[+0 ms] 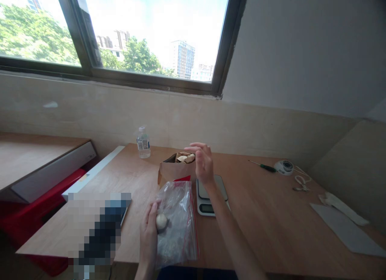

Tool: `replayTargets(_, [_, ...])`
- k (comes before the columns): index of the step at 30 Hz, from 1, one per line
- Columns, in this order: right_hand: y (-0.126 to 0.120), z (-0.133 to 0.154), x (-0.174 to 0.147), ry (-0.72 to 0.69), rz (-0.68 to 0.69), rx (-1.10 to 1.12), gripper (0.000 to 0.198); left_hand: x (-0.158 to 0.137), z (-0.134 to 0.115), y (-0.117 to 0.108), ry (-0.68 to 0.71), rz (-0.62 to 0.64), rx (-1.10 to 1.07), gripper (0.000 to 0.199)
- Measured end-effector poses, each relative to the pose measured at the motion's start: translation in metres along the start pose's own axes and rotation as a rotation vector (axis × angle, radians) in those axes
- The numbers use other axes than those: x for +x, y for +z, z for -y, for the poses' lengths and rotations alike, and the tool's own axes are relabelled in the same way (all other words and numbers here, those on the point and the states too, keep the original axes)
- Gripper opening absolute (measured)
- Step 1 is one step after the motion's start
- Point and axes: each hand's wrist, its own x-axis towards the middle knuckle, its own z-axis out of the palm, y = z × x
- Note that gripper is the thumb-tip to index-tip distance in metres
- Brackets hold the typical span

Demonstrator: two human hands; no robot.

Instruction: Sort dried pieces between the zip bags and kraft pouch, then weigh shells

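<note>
My left hand [148,225] is closed on the left edge of a clear plastic zip bag [177,240] with red seams. A small round cream-coloured object [161,221] shows beside my left fingertips, against the bag; whether it is inside I cannot tell. My right hand [204,163] is raised at the right edge of a brown paper container [173,172], its fingers stretched out and apart, with nothing visible in them. Pale tan pieces [185,158] fill the container's open top; their kind is unclear. Below my right wrist lies a white kitchen scale [203,191], partly covered by the forearm.
A clear water bottle [143,143] stands at the back left. Towards the right lie a green-handled screwdriver [267,168], a white dome camera [284,167] with its cable, and a grey sheet [346,227]. A blurred-out dark object [104,231] occupies the front left.
</note>
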Motion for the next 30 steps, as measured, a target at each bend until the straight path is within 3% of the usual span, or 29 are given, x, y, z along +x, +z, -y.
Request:
replayTargets(2, [-0.005,0.003,-0.006,0.027,0.015,0.013,0.046,-0.001,0.000,0.002,0.009,0.013,-0.003,0.046])
replayTargets(6, [-0.004,0.003,-0.010,-0.005,0.284,-0.015,0.042,-0.003,0.002,0.007,0.007,0.051,-0.037,0.046])
replayTargets(9, [-0.002,0.002,-0.008,0.017,0.346,-0.009,0.043,-0.006,0.004,0.010,-0.003,0.053,-0.098,0.045])
replayTargets(14, [-0.013,0.014,-0.007,0.100,0.207,0.185,0.041,-0.008,0.002,0.005,-0.090,0.270,-0.356,0.053])
replayTargets(17, [-0.026,0.024,-0.013,0.246,0.048,0.276,0.031,-0.008,0.000,0.001,-0.115,0.371,-0.482,0.061])
replayTargets(19, [-0.033,0.027,-0.021,0.365,0.043,0.339,0.024,-0.008,0.000,0.000,-0.110,0.420,-0.518,0.062])
replayTargets(21, [-0.038,0.028,-0.030,0.476,0.153,0.404,0.020,-0.008,0.002,0.000,-0.120,0.430,-0.517,0.063])
replayTargets(25, [-0.039,0.028,-0.049,0.637,0.520,0.499,0.021,-0.010,0.007,0.001,-0.130,0.401,-0.416,0.066])
replayTargets(27, [-0.037,0.028,-0.057,0.663,0.683,0.534,0.023,-0.010,0.008,0.002,-0.069,0.458,-0.338,0.066])
replayTargets(30, [-0.035,0.031,-0.063,0.602,0.812,0.513,0.026,-0.009,0.006,0.003,0.024,0.482,-0.229,0.063])
